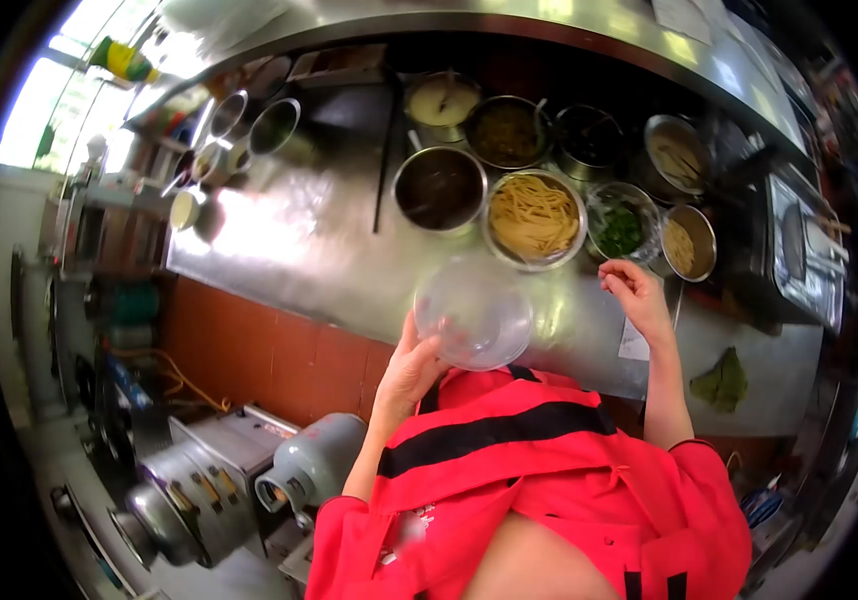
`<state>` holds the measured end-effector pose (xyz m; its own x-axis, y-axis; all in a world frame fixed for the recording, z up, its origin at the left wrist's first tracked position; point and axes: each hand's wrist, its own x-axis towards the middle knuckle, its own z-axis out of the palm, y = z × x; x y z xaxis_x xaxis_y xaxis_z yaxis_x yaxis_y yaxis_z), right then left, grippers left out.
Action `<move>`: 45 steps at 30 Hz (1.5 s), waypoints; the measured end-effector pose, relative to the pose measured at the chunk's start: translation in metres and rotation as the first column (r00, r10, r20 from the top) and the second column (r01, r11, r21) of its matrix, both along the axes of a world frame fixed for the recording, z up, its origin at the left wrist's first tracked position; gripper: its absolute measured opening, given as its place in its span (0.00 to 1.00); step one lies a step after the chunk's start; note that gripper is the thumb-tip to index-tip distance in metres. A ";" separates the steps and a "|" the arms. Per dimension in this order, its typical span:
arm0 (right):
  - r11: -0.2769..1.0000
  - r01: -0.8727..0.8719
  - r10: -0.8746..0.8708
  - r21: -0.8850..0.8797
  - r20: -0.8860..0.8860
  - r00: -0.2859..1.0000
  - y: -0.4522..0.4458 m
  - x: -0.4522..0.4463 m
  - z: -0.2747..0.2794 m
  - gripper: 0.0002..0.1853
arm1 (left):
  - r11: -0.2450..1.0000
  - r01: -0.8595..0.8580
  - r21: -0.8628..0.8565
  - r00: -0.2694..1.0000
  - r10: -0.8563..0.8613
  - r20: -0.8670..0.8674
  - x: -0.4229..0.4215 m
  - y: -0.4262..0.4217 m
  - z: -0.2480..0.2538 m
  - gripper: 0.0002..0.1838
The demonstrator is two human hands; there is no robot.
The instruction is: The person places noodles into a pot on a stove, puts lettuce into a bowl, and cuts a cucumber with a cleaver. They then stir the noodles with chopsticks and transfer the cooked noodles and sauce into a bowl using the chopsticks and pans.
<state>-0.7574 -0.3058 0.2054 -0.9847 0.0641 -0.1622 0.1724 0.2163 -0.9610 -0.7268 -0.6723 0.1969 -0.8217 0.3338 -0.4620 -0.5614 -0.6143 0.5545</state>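
Note:
My left hand (414,365) grips the rim of a clear plastic bowl (476,315), thumb and fingers on its left side. The bowl is held over the counter's front edge, close to my body, and no food shows in it. My right hand (637,297) is raised just in front of a bowl of chopped greens (621,230), fingers curled together in a pinch; whether anything sits between the fingertips is hidden. A steel bowl of yellow noodle-like strips (535,218) stands left of the greens. To their right is a smaller steel bowl with pale pieces (687,243).
A bowl of dark sauce (439,190) and several other pots line the back of the steel counter (319,250). A green cloth (719,381) lies at the right. A gas cylinder (324,460) stands below, left of me. An overhead shelf (509,32) crosses the back.

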 end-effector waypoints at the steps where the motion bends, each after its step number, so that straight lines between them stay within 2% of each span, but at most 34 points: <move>1: 0.999 -0.037 0.037 -0.014 -0.020 0.999 -0.006 -0.007 0.002 0.10 | 0.999 -0.023 0.049 0.999 0.024 -0.036 -0.001 0.000 0.002 0.43; 3: 0.997 -0.070 0.070 0.012 -0.023 0.997 -0.004 -0.018 0.003 0.11 | 0.988 -0.052 0.146 0.995 0.064 -0.077 0.000 -0.002 0.003 0.44; 4: 0.998 -0.057 0.056 -0.032 -0.025 0.998 0.000 -0.020 0.005 0.10 | 0.982 -0.046 0.182 0.995 0.061 -0.078 0.001 -0.002 0.007 0.46; 8: 0.992 0.089 -0.090 -0.094 -0.005 0.996 0.009 0.014 0.011 0.10 | 0.976 0.023 0.219 0.995 0.000 -0.103 -0.004 0.006 0.024 0.50; 10: 0.990 0.137 -0.135 -0.037 0.050 0.990 0.014 0.051 0.008 0.10 | 0.959 0.135 0.248 0.988 -0.111 -0.106 -0.003 0.014 0.030 0.52; 13: 0.933 0.355 -0.360 0.060 0.140 0.922 -0.012 0.129 0.019 0.10 | 0.914 0.378 0.147 0.926 -0.371 -0.077 0.001 0.014 0.020 0.55; 15: 0.877 0.383 -0.410 0.291 0.037 0.911 -0.024 0.169 0.028 0.11 | 0.837 0.529 0.137 0.848 -0.527 -0.058 -0.003 0.025 0.008 0.58; 17: 0.782 0.495 -0.533 0.378 -0.006 0.846 -0.044 0.224 0.036 0.10 | 0.724 0.679 0.122 0.731 -0.681 -0.033 0.008 0.031 0.004 0.54; 19: 0.707 0.575 -0.616 0.413 -0.040 0.787 -0.038 0.264 0.049 0.09 | 0.607 0.782 0.143 0.613 -0.790 0.004 0.021 0.059 0.000 0.52; 21: 0.691 0.672 -0.709 0.268 0.071 0.701 -0.045 0.306 0.044 0.09 | 0.501 0.858 0.112 0.499 -0.865 0.048 0.026 0.084 0.001 0.51; 22: 0.641 0.710 -0.757 0.293 0.082 0.649 -0.054 0.337 0.065 0.09 | 0.436 0.890 0.131 0.434 -0.900 0.045 0.040 0.096 0.021 0.51; 24: 0.533 0.784 -0.833 0.320 0.032 0.553 -0.095 0.350 0.045 0.09 | 0.308 0.943 0.122 0.307 -0.951 0.027 0.020 0.090 0.012 0.50; 28: 0.368 0.901 -0.926 0.228 0.002 0.378 -0.104 0.407 0.052 0.10 | 0.149 0.989 0.023 0.150 -0.987 -0.058 0.052 0.147 0.017 0.51; 29: 0.340 0.913 -0.936 0.227 -0.018 0.352 -0.102 0.429 0.048 0.10 | 0.120 0.993 -0.015 0.118 -0.990 -0.078 0.073 0.167 0.030 0.51; 34: 0.136 0.958 -0.986 0.253 -0.057 0.155 -0.083 0.546 0.024 0.11 | -0.123 0.991 -0.054 -0.131 -0.970 -0.203 0.180 0.296 0.021 0.51; 37: -0.038 0.944 -0.993 0.327 -0.120 0.001 -0.059 0.634 -0.010 0.09 | -0.311 0.950 -0.011 -0.304 -0.924 -0.233 0.277 0.380 0.006 0.49; 38: -0.101 0.923 -0.991 0.371 -0.120 -0.060 -0.056 0.664 -0.018 0.10 | -0.338 0.941 -0.016 -0.331 -0.910 -0.250 0.319 0.399 0.017 0.46; 39: -0.228 0.880 -0.965 0.416 -0.219 -0.146 -0.053 0.686 -0.026 0.09 | -0.402 0.916 -0.012 -0.395 -0.892 -0.219 0.348 0.420 0.030 0.45; 42: -0.339 0.899 -0.941 0.278 -0.127 -0.315 -0.036 0.753 0.011 0.09 | -0.557 0.826 0.082 -0.533 -0.821 -0.205 0.441 0.477 0.041 0.45; 43: -0.372 0.902 -0.928 0.218 -0.083 -0.363 -0.033 0.768 0.020 0.10 | -0.580 0.809 0.096 -0.553 -0.807 -0.208 0.464 0.494 0.045 0.46; 45: -0.423 0.881 -0.906 0.213 -0.081 -0.416 -0.019 0.799 0.020 0.10 | -0.620 0.776 0.117 -0.594 -0.781 -0.193 0.495 0.524 0.043 0.47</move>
<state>0.0413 -0.3252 0.2258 0.5027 0.8621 -0.0645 0.3374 -0.2643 -0.9035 -0.2321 -0.1479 0.2400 0.8448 0.4716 -0.2527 -0.2598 0.7744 0.5769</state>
